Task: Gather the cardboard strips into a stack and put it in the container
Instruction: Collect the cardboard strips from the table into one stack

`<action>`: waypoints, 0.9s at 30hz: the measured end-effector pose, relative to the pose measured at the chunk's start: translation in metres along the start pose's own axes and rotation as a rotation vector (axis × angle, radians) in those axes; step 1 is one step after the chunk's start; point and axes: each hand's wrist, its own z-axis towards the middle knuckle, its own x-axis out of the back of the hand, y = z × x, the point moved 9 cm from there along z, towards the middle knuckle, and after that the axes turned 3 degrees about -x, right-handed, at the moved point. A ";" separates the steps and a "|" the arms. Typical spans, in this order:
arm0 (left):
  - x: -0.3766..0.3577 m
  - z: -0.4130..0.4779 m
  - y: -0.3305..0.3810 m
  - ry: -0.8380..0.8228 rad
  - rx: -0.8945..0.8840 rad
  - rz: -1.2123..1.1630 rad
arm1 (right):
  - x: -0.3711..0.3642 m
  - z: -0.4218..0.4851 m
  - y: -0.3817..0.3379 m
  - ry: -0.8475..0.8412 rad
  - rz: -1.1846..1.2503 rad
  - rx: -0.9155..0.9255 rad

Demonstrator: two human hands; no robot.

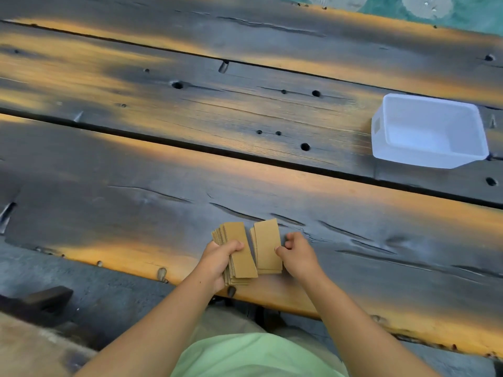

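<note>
My left hand (221,261) grips a fanned stack of several brown cardboard strips (239,250) near the table's front edge. Just to its right a second, smaller pile of strips (267,244) lies flat on the wood. My right hand (296,253) rests at that pile's right edge, thumb touching its side and fingers curled; it does not hold the pile. The white plastic container (429,159) stands empty at the far right of the table, well away from both hands.
The table is made of dark, worn wooden planks (190,110) with gaps, knots and holes. A dark object (46,297) lies on the lower bench at the left. Beyond the table's far edge is green patterned ground (381,4).
</note>
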 end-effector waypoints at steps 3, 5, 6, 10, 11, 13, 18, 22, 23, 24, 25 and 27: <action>-0.005 0.000 -0.011 -0.014 0.011 -0.006 | -0.007 0.004 0.011 -0.026 0.074 -0.057; -0.009 0.001 -0.017 -0.021 0.011 0.003 | -0.016 0.005 0.018 -0.058 0.091 -0.094; -0.011 0.001 -0.020 -0.024 0.010 0.013 | -0.020 0.006 0.021 -0.062 0.086 -0.099; -0.011 0.001 -0.026 -0.027 0.013 -0.002 | -0.020 0.009 0.022 0.023 -0.010 -0.096; -0.011 0.001 -0.028 -0.030 0.018 -0.010 | -0.020 0.011 0.021 0.032 -0.033 -0.095; -0.010 0.001 -0.030 -0.041 0.029 -0.022 | -0.020 0.012 0.019 0.022 -0.094 -0.085; -0.011 -0.003 -0.029 -0.088 0.010 -0.105 | -0.013 0.011 0.012 -0.071 0.011 -0.053; -0.011 -0.007 -0.014 -0.140 -0.057 -0.156 | 0.011 0.004 -0.001 -0.089 0.167 -0.015; -0.010 -0.007 -0.009 -0.138 -0.072 -0.146 | 0.017 0.002 -0.006 -0.086 0.195 -0.008; -0.010 -0.008 -0.003 -0.138 -0.087 -0.134 | 0.022 -0.001 -0.012 -0.092 0.224 -0.004; -0.010 -0.008 0.003 -0.142 -0.101 -0.121 | 0.026 -0.004 -0.018 -0.103 0.250 0.002; -0.010 -0.009 0.016 -0.146 -0.125 -0.100 | 0.032 -0.012 -0.032 -0.129 0.306 0.027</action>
